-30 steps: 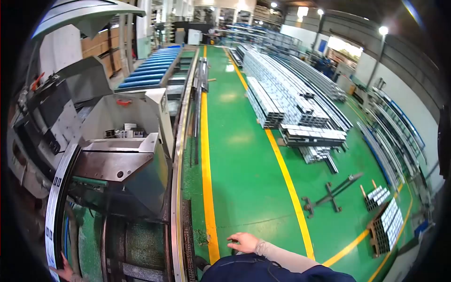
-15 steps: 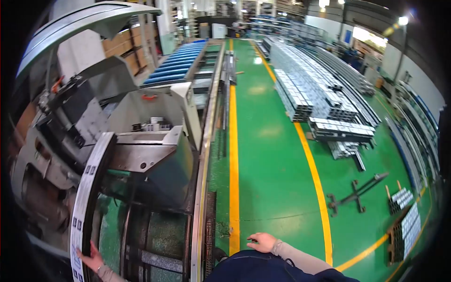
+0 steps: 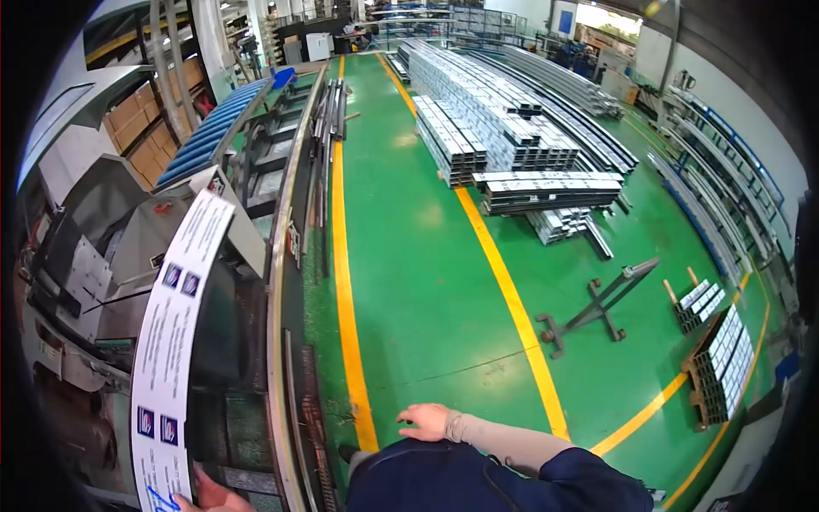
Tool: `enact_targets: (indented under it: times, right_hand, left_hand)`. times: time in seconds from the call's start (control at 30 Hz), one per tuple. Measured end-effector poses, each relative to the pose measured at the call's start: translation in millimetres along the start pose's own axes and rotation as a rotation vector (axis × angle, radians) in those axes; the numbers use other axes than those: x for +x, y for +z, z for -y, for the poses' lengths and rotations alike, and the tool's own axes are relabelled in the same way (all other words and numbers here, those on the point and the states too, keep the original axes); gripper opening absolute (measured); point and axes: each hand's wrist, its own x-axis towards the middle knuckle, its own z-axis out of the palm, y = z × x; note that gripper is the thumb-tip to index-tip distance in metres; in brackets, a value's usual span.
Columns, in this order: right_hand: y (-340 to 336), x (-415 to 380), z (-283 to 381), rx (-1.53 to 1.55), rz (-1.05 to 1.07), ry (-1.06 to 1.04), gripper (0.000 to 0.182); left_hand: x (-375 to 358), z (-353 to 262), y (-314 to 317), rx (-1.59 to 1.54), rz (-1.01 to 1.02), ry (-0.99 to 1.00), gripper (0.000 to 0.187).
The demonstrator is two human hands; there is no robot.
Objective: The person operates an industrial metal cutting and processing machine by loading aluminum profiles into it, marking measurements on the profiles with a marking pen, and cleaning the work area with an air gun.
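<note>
A long profile bar (image 3: 166, 358) faced in white printed film, with dark blue logos, runs up the left side of the head view. Near its bottom end, my left hand (image 3: 220, 495) grips the bar by its edge, the thumb over the film beside a blue handwritten mark. The far end of the bar is raised in front of the grey saw-like machine (image 3: 128, 235). My right hand (image 3: 426, 421) hangs in front of my body above the green floor, fingers loosely apart and holding nothing.
A roller conveyor (image 3: 217, 128) with blue rollers stretches away behind the machine, beside a long metal rail (image 3: 277, 282). Stacked profiles (image 3: 478, 102) lie right of the yellow-lined walkway. A dark metal stand (image 3: 597, 307) and a smaller profile stack (image 3: 721, 363) are nearer.
The bar has been lifted and swung rightward, its printed face now turned up toward me. My left hand has moved with it. The view has shifted to the right.
</note>
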Motion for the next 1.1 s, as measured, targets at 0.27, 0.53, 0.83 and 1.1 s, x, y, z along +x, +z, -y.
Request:
enact_targets:
  times: [0.27,0.53,0.83,1.1]
  right_hand:
    - [-56,-92,-76,0.044,-0.336,0.083,0.04]
    - [-77,-214,-100,0.454,-1.2,0.226,0.035]
    - [-166,-332,-215,0.407,-1.492,0.528,0.03]
    - [-123,-440,-327,0.738,-1.943,0.942,0.039]
  left_hand:
    - [-97,59,97,-0.187,0.646,0.223,0.052]
    - [-153,205,235,-0.107,0.432,-0.068,0.052]
    - [-382,319,363,-0.394,0.915,-0.823,0.047]
    - [-633,366,469,-0.441,1.222,-1.249,0.053]
